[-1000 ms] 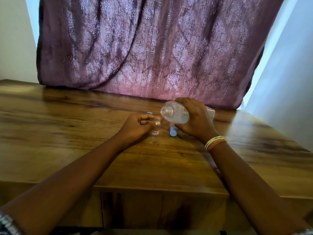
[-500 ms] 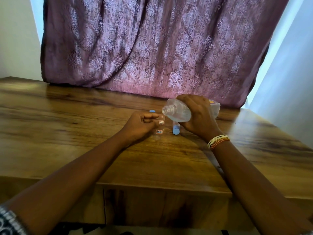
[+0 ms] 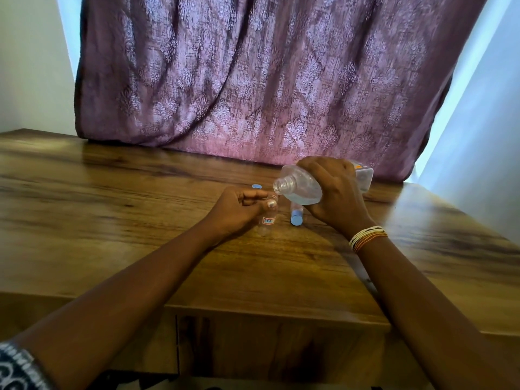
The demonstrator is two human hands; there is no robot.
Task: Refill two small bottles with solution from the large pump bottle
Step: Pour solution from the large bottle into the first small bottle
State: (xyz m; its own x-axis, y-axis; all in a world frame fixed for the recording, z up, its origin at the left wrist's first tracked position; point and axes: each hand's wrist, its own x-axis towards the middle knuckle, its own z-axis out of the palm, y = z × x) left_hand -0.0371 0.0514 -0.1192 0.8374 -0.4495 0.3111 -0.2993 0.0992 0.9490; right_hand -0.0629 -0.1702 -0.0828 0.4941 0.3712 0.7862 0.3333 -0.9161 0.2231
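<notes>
My right hand (image 3: 332, 192) grips the large clear bottle (image 3: 301, 187), which lies tilted with its open threaded neck pointing left and down; clear liquid pools in its lower side. No pump is on it. The neck sits right above the mouth of a small clear bottle (image 3: 268, 220) with a red-edged label, standing upright on the wooden table (image 3: 140, 220). My left hand (image 3: 236, 209) pinches that small bottle near its top. A second small bottle with a blue cap (image 3: 296, 218) lies on the table under my right hand, partly hidden.
A loose blue cap (image 3: 256, 186) lies on the table just behind my left hand. A purple patterned curtain (image 3: 253, 80) hangs along the table's back edge. The table's front edge runs below my forearms, with a cabinet front under it.
The large bottle's neck has dipped lower and closer to the small bottle's mouth. Both hands keep their grips and places.
</notes>
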